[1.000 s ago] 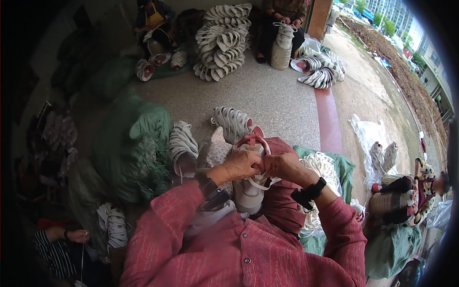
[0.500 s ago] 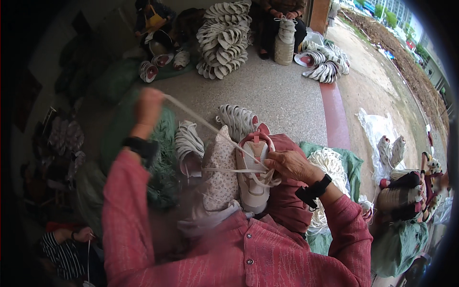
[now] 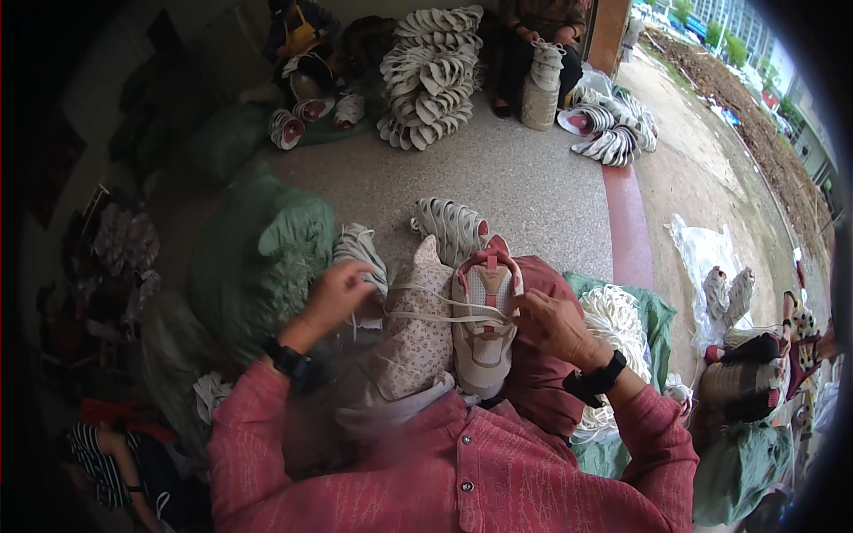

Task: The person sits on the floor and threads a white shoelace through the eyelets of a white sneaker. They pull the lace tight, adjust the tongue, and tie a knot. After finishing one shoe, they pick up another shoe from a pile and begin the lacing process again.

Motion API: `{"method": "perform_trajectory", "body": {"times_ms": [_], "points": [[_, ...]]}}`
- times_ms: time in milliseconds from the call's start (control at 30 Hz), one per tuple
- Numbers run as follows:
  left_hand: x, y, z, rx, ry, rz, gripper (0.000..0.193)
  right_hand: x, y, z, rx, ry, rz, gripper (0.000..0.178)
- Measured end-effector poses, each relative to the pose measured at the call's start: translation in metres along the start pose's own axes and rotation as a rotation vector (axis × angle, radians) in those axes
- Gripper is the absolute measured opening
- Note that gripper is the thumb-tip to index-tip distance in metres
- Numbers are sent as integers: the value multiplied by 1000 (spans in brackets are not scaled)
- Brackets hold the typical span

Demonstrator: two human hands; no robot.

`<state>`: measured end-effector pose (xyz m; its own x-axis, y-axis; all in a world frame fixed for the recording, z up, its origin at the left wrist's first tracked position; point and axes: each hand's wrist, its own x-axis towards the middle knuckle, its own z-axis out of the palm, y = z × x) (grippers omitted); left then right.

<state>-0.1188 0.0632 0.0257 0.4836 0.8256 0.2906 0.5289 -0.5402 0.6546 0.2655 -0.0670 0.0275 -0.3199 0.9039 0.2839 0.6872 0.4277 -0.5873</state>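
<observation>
A beige-and-white shoe [image 3: 482,351] with a pink collar lies on my lap, toe toward me, beside a flower-patterned cloth [image 3: 413,346] over my left thigh. White shoelaces [image 3: 426,316] cross its tongue and trail left across the cloth. My right hand [image 3: 558,327] is at the shoe's right edge, its fingertips closed on a lace. To the left of the cloth, my left hand [image 3: 330,300] hovers with curled fingers, slightly blurred; whatever they hold, if anything, cannot be made out.
Stacked shoe uppers [image 3: 447,229] sit beyond my knees, with another stack [image 3: 360,253] further left. A green sack [image 3: 267,253] is at left; a bundle of white laces [image 3: 613,324] lies at right. Co-workers sit across the floor, one holding a stack of shoe uppers [image 3: 540,93].
My left hand has come down and toward the shoe from its raised place at upper left. The lace that was stretched tight to it now lies across the cloth. My right hand has shifted slightly right.
</observation>
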Motion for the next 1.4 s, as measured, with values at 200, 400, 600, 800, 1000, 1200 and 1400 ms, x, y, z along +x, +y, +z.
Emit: {"method": "perform_trajectory", "body": {"times_ms": [200,400,600,800,1000,1200,1400], "points": [[11,66,66,-15,-53,277,20,-2,0,12,-20,-107,-76,16],[5,73,75,-147,-343,-208,29,15,10,-2,433,-290,264,16],[-15,76,69,-1154,-757,-882,43,32,-8,5,-314,40,-111,18],[-13,76,94,-1442,-294,-826,37,46,-6,17,-323,-41,-211,22],[-6,58,99,-1504,-174,-804,31,53,4,35,-61,-53,88,18],[-14,43,98,-1647,-169,-797,29,61,10,35,621,13,357,23],[-29,-5,58,-1580,142,-790,19,47,-18,12,671,19,110,28]]}}
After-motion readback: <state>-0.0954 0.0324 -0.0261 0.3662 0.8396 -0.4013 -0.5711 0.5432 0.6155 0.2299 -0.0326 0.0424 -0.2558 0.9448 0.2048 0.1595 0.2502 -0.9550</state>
